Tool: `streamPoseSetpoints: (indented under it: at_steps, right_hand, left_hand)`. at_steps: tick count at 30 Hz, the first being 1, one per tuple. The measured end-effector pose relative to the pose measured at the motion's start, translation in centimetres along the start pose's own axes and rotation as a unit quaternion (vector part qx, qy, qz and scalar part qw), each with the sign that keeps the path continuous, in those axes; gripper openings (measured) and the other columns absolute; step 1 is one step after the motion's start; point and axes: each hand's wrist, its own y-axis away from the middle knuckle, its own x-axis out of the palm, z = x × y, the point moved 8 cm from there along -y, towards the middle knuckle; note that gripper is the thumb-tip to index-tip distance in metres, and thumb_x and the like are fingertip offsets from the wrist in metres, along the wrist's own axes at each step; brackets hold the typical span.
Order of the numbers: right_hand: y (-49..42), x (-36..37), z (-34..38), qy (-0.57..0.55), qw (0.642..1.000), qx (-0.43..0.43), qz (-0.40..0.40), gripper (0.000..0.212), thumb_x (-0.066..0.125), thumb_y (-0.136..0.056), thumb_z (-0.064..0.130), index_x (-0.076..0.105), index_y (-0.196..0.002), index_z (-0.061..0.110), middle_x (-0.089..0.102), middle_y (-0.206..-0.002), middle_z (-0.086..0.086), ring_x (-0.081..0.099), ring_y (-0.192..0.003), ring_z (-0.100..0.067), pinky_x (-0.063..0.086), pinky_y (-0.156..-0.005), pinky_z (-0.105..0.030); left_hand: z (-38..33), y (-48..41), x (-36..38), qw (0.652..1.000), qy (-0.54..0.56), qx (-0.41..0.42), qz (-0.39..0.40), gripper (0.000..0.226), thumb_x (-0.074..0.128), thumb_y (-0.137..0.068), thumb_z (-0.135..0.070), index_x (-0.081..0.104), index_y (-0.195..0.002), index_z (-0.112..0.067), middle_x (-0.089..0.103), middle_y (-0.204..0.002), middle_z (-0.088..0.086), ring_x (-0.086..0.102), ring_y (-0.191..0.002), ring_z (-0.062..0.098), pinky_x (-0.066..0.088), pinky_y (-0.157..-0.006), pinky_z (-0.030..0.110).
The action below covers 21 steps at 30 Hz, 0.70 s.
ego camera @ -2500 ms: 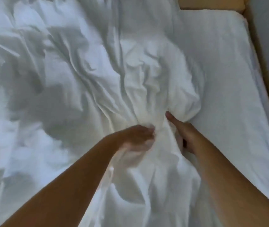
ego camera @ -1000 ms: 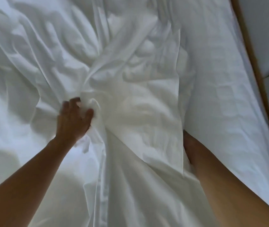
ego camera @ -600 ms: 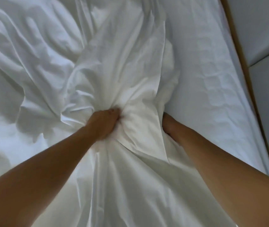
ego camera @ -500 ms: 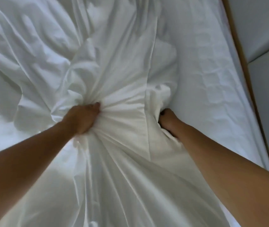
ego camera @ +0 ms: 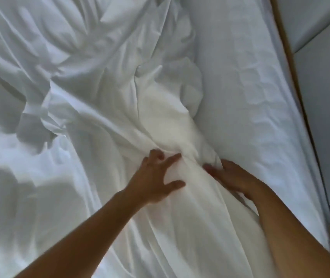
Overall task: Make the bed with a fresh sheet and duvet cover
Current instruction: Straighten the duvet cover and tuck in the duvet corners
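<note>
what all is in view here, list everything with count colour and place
duvet cover: 1, white, crumpled over the left and middle of the bed, bunched under both hands
sheet: 1, white, flat on the mattress along the right
bed frame edge: 1, tan, thin strip right of the mattress
panels: 2, grey, far right beyond the frame
left hand: 1, fingers spread, rests on the bunched cover
right hand: 1, rests on the cover's right edge beside the sheet
</note>
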Motion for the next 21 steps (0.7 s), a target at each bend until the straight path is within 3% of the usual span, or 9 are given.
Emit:
streamPoseSetpoints:
  at_steps: [2, 4, 6, 9, 11, 13, 16, 19, 21]
  right_hand:
    - [1.1, 1.2, -3.0, 0.058, 0.998, -0.031, -0.021, 0.03, 0.055, -0.089, 0.066, 0.067, -0.098, 0.04, 0.07, -0.097, 0.015, 0.064, -0.085, -0.002, 0.047, -0.069, -0.022]
    - [2.0, 0.5, -5.7, 0.017, 0.996, -0.024, -0.08, 0.026, 0.051, -0.101, 0.049, 0.069, -0.098, 0.031, 0.072, -0.098, 0.007, 0.068, -0.091, -0.014, 0.048, -0.071, -0.027]
    - [3.0, -0.9, -8.7, -0.028, 0.991, 0.017, -0.133, 0.033, 0.049, -0.103, 0.045, 0.072, -0.102, 0.021, 0.073, -0.103, -0.002, 0.067, -0.097, -0.024, 0.05, -0.08, -0.033]
    - [5.5, -0.3, -11.4, -0.05, 0.986, 0.062, -0.149, 0.049, 0.056, -0.092, 0.063, 0.068, -0.085, 0.016, 0.071, -0.085, -0.005, 0.065, -0.083, -0.024, 0.05, -0.076, -0.037]
    - [7.4, -0.2, -10.9, -0.018, 0.972, 0.063, -0.224, 0.068, 0.056, -0.078, 0.081, 0.061, -0.1, 0.017, 0.065, -0.095, 0.0, 0.062, -0.09, -0.023, 0.053, -0.079, -0.04]
    - [9.2, -0.1, -10.1, 0.032, 0.955, 0.069, -0.285, 0.083, 0.054, -0.069, 0.09, 0.049, -0.118, 0.022, 0.055, -0.112, -0.001, 0.057, -0.101, -0.025, 0.052, -0.084, -0.044]
    - [9.7, 3.9, -11.4, 0.061, 0.976, 0.147, -0.15, 0.084, 0.045, -0.072, 0.091, 0.045, -0.118, 0.02, 0.059, -0.112, -0.008, 0.061, -0.101, -0.031, 0.047, -0.078, -0.039]
    - [9.7, 6.2, -12.7, 0.017, 0.988, 0.121, -0.098, 0.066, 0.052, -0.088, 0.073, 0.059, -0.118, 0.013, 0.068, -0.111, -0.008, 0.066, -0.099, -0.026, 0.046, -0.075, -0.032]
    - [10.0, 5.9, -13.7, -0.1, 0.985, 0.086, -0.111, 0.04, 0.056, -0.095, 0.056, 0.069, -0.102, 0.019, 0.073, -0.104, -0.006, 0.066, -0.083, -0.008, 0.048, -0.067, -0.019]
  left_hand:
    - [-2.5, -0.3, 2.3, 0.994, 0.11, -0.009, -0.007, 0.094, 0.064, -0.077, -0.075, 0.018, -0.154, -0.051, 0.03, -0.143, 0.002, 0.052, -0.122, 0.023, 0.043, -0.109, 0.035]
    - [-4.6, -0.2, 4.8, 0.988, 0.15, -0.031, 0.001, 0.106, 0.066, -0.07, -0.081, 0.014, -0.156, -0.046, 0.028, -0.148, 0.004, 0.048, -0.129, 0.025, 0.04, -0.112, 0.036]
    - [-6.6, 0.3, 7.4, 0.987, 0.149, -0.051, 0.008, 0.112, 0.07, -0.066, -0.08, 0.016, -0.156, -0.041, 0.026, -0.149, 0.005, 0.04, -0.135, 0.028, 0.036, -0.114, 0.038]
    - [-9.4, 2.4, 10.9, 0.978, 0.185, -0.091, -0.033, 0.098, 0.08, -0.074, -0.05, 0.027, -0.152, -0.024, 0.037, -0.142, 0.006, 0.047, -0.128, 0.026, 0.041, -0.11, 0.033]
    - [-11.1, 4.1, 12.3, 0.967, 0.215, -0.113, -0.079, 0.085, 0.077, -0.077, -0.041, 0.034, -0.145, -0.015, 0.053, -0.132, 0.005, 0.057, -0.118, 0.024, 0.047, -0.104, 0.033]
    - [-11.5, 5.7, 12.3, 0.971, 0.127, -0.147, -0.138, 0.082, 0.07, -0.073, -0.059, 0.042, -0.137, -0.017, 0.062, -0.117, 0.001, 0.063, -0.103, 0.024, 0.052, -0.092, 0.04]
    - [-9.5, 8.7, 11.0, 0.954, -0.035, -0.216, -0.207, 0.094, 0.058, -0.053, -0.085, 0.053, -0.121, -0.02, 0.058, -0.104, 0.002, 0.059, -0.092, 0.028, 0.047, -0.08, 0.044]
    - [-5.1, 10.7, 13.7, 0.942, -0.015, -0.326, -0.075, 0.111, 0.055, -0.053, -0.093, 0.038, -0.134, -0.02, 0.053, -0.123, 0.002, 0.054, -0.115, 0.026, 0.041, -0.098, 0.042]
    - [-4.5, 10.8, 16.3, 0.958, -0.026, -0.286, 0.002, 0.087, 0.052, -0.073, -0.085, 0.043, -0.131, -0.019, 0.058, -0.125, 0.0, 0.058, -0.117, 0.024, 0.042, -0.099, 0.039]
